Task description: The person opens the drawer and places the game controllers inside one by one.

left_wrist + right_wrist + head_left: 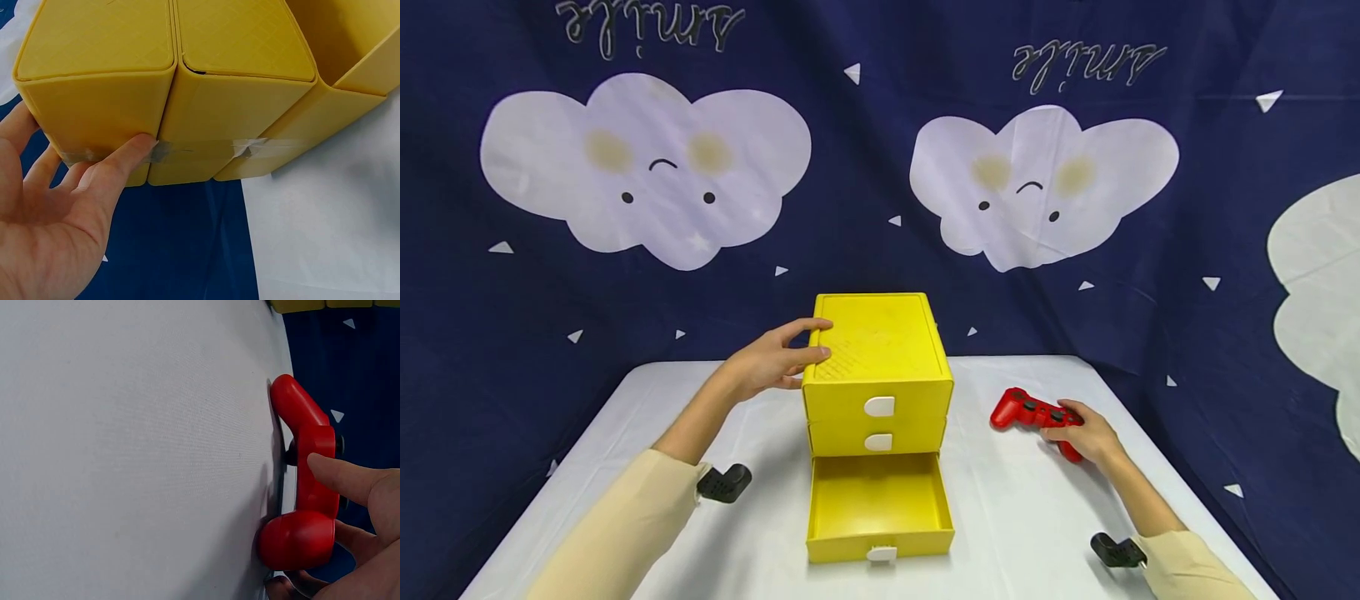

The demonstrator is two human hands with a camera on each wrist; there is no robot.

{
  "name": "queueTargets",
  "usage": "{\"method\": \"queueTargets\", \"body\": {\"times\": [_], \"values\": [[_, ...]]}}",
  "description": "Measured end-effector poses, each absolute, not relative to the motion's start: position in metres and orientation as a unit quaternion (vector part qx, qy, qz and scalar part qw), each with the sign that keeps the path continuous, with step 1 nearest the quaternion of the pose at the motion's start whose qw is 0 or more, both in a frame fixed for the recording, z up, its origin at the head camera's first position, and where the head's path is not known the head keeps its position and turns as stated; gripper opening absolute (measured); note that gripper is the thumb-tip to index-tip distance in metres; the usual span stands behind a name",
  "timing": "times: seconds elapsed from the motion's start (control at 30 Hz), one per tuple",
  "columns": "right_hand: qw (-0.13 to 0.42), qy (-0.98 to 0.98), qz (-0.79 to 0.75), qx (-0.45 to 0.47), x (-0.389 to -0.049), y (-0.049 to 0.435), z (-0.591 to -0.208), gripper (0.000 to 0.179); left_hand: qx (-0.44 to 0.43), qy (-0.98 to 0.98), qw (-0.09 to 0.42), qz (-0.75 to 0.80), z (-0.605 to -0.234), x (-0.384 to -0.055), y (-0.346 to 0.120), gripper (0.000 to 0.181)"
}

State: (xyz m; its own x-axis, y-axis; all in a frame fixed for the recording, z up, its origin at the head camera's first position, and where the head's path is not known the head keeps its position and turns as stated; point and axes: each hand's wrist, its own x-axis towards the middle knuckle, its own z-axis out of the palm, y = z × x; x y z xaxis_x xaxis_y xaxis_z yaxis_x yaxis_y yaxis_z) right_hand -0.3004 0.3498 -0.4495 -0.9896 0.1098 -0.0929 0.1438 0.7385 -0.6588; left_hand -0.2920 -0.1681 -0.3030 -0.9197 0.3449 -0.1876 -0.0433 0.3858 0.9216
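A yellow drawer box (880, 337) with white pull tabs stands in the middle of the table. Its bottom drawer (880, 500) is pulled out and holds nothing, while the two above are closed. My left hand (767, 362) rests at the box's upper left edge, fingers extended against it; the left wrist view shows a finger on the box's side wall (212, 119). Over at the right, my right hand (1090, 433) pinches a red game controller (1026, 408) by its near end, thumb on one face and fingers on the other. The controller (315, 481) is right at the tabletop.
A white cloth covers the table (992, 517). Behind and beside it hangs a dark blue curtain (865, 150) printed with clouds and small triangles. Clear tape (250, 147) runs across the seams of the box. A black wrist-worn device (724, 483) sits at each sleeve.
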Motion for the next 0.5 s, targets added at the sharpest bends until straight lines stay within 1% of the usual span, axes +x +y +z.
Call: {"method": "queueTargets", "body": {"times": [0.2,0.5], "values": [[0.009,0.937,-0.341,0.073,-0.3015,0.3491,-0.4495,0.082,0.089,0.816,0.175,0.544,-0.3025,-0.2931,-0.1669,0.063],[0.005,0.950,-0.302,0.075,-0.2990,0.3502,-0.4462,0.076,0.090,0.816,0.180,0.542,-0.3031,-0.2927,-0.1660,0.065]]}}
